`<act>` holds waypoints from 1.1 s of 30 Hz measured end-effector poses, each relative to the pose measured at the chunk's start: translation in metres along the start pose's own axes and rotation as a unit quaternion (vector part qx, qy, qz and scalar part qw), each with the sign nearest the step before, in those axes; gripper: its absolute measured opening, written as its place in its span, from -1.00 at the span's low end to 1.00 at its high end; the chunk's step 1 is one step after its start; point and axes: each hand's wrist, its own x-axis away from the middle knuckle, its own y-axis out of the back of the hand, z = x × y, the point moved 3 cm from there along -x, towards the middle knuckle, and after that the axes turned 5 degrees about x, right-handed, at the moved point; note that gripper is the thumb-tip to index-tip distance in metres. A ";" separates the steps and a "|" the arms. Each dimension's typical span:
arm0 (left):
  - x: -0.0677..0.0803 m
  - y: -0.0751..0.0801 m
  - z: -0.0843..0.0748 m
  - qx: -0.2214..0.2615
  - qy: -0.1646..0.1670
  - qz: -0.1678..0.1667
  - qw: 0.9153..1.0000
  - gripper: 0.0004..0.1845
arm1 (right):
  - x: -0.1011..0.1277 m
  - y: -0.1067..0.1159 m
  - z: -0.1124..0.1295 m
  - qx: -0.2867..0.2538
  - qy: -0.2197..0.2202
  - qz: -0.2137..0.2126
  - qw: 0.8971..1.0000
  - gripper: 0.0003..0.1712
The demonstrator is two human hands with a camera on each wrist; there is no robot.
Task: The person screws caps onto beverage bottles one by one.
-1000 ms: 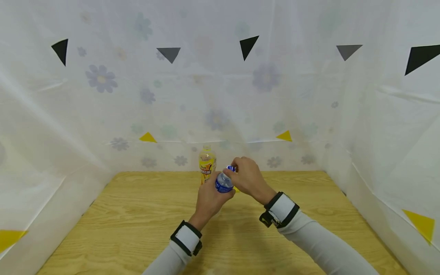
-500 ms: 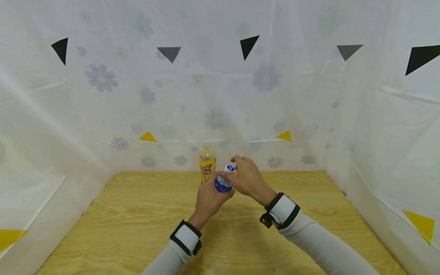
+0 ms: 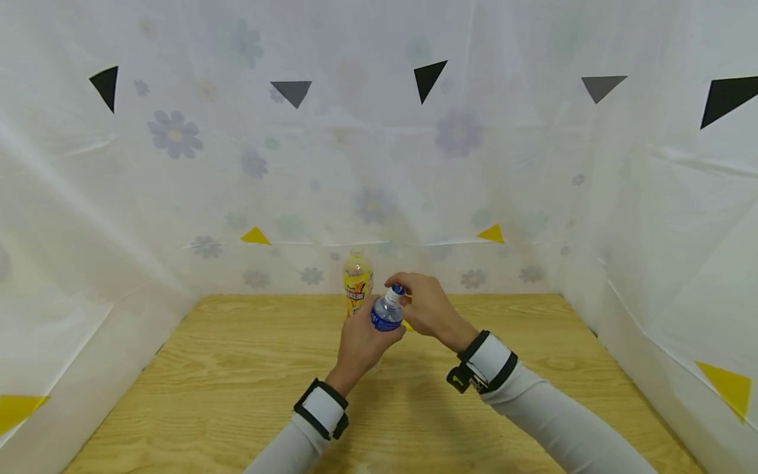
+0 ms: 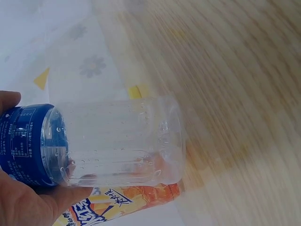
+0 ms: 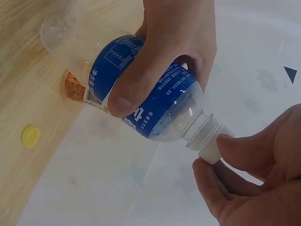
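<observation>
My left hand (image 3: 361, 345) grips a clear plastic bottle (image 4: 113, 141) round its blue label. Droplets cling inside its see-through lower part. On the bottle's neck sits a white cap with a blue top (image 5: 210, 151). The thumb and fingers of my right hand (image 5: 268, 165) pinch this cap from its sides. Behind the gripped bottle, a yellow-labelled drink bottle (image 3: 356, 276) stands upright with no cap on its neck; its lower part is partly hidden by my left hand in the head view.
A small yellow cap (image 5: 30, 136) lies on the wooden table (image 3: 237, 382), just beyond the hands. White sheets printed with flowers (image 3: 367, 164) enclose the back and both sides. Black, grey and yellow triangles mark them.
Half a second ago my right fingers were spread off the cap's top; now they have curled back onto it. The left hand and the yellow-labelled bottle stay in place.
</observation>
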 end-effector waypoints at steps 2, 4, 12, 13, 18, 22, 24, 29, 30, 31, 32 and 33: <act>0.000 0.000 0.000 -0.001 0.000 0.001 1.000 -0.35 | 0.000 0.000 0.000 0.009 -0.007 -0.005 1.000 -0.63; 0.000 0.000 -0.001 -0.002 0.000 0.001 1.000 -0.36 | -0.001 0.000 0.000 0.021 -0.019 -0.009 1.000 -0.68; -0.001 -0.001 -0.001 -0.005 -0.001 0.007 1.000 -0.36 | -0.001 -0.003 -0.006 0.039 -0.037 -0.043 0.998 -0.72; -0.001 -0.001 -0.001 -0.006 0.000 0.008 1.000 -0.36 | -0.001 -0.003 -0.006 0.039 -0.036 -0.046 0.998 -0.72; -0.001 -0.002 -0.001 -0.006 0.000 0.009 1.000 -0.37 | 0.001 -0.003 -0.007 0.042 -0.040 -0.045 0.997 -0.69; 0.000 -0.001 -0.002 -0.004 -0.006 0.008 1.000 -0.39 | 0.002 -0.003 -0.006 0.050 -0.045 -0.038 0.997 -0.55; 0.000 -0.001 -0.003 -0.004 -0.008 0.007 1.000 -0.39 | 0.002 -0.003 -0.005 0.050 -0.042 -0.032 0.997 -0.50; -0.001 0.001 -0.003 -0.006 -0.010 0.000 1.000 -0.36 | 0.002 0.000 0.000 0.022 -0.014 -0.009 1.000 -0.49; -0.001 0.001 -0.003 -0.006 -0.009 -0.002 1.000 -0.36 | 0.001 0.000 0.000 0.018 -0.007 -0.004 1.000 -0.49; -0.001 0.001 -0.003 -0.007 -0.009 -0.003 1.000 -0.36 | 0.001 0.000 0.001 0.010 -0.004 0.002 1.000 -0.49; -0.001 0.001 -0.003 -0.007 -0.010 -0.004 1.000 -0.36 | 0.002 -0.001 0.001 0.008 0.000 0.004 1.000 -0.50; -0.001 0.002 -0.002 -0.006 -0.009 -0.005 1.000 -0.37 | 0.002 -0.001 0.001 0.008 0.003 0.005 1.000 -0.52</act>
